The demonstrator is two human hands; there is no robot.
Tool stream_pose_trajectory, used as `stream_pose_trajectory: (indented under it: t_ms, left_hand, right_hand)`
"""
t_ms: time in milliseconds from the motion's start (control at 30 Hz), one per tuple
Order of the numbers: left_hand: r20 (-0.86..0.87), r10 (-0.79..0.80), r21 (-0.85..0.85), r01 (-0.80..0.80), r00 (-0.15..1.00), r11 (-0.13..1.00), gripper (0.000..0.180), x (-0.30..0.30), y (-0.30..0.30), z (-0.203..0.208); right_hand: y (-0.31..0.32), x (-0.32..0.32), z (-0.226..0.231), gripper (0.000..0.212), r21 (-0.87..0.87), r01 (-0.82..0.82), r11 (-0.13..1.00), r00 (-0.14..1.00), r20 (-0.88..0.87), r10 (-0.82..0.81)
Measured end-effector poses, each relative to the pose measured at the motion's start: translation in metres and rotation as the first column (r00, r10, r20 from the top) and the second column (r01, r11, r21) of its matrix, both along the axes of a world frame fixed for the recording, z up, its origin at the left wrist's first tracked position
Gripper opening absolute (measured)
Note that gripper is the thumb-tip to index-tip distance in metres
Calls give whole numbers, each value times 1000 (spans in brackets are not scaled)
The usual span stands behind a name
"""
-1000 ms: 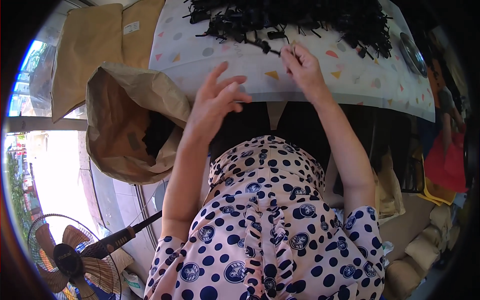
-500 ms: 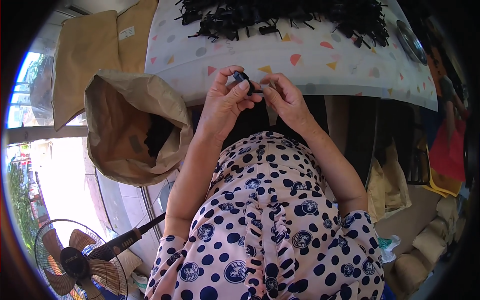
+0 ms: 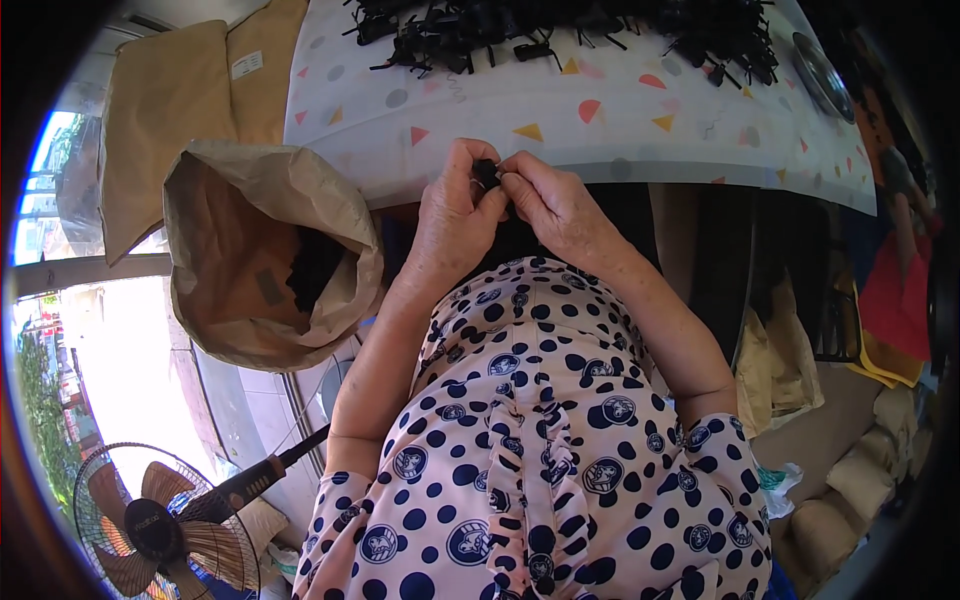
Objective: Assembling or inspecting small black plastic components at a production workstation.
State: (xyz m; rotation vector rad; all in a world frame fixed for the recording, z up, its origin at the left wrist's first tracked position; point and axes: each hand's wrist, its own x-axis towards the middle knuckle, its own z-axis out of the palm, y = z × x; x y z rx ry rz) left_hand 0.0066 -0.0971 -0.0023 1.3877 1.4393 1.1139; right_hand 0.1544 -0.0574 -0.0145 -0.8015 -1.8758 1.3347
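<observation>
My left hand point(image 3: 458, 215) is closed around a small black plastic piece point(image 3: 487, 172), held just off the near edge of the table. Against it my right hand point(image 3: 565, 208) is closed too, thumb and forefinger pinching at the piece. Most of the piece is hidden by the fingers, so its exact kind does not show. A heap of similar-looking black pieces point(image 3: 520, 30) with thin stems spreads along the far side of the table point(image 3: 480, 105), which has a white cover with coloured shapes.
An open brown paper sack point(image 3: 275, 172) stands left of my left arm, with black pieces point(image 3: 318, 270) inside. Flat brown sacks point(image 3: 165, 110) lie behind it. A fan point(image 3: 155, 530) is at lower left. A round metal dish point(image 3: 823, 78) sits at the table's right end.
My hands have drawn closer together and turned inward, covering more of the black piece. Its stem, visible before between the fingertips, is now hidden.
</observation>
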Motion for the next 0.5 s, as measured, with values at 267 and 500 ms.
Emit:
stream_pose_trajectory:
  t_ms: [267, 500]
  left_hand:
    - [-387, 132, 240, -39, 913, 970, 29, 1, -1, 2]
    - [-435, 147, 237, -45, 888, 970, 29, -1, 0, 0]
  right_hand:
    - [-4, -11, 2, 12, 60, 117, 991, 992, 37, -120]
    - [1, -15, -12, 16, -55, 80, 995, 978, -190, -89]
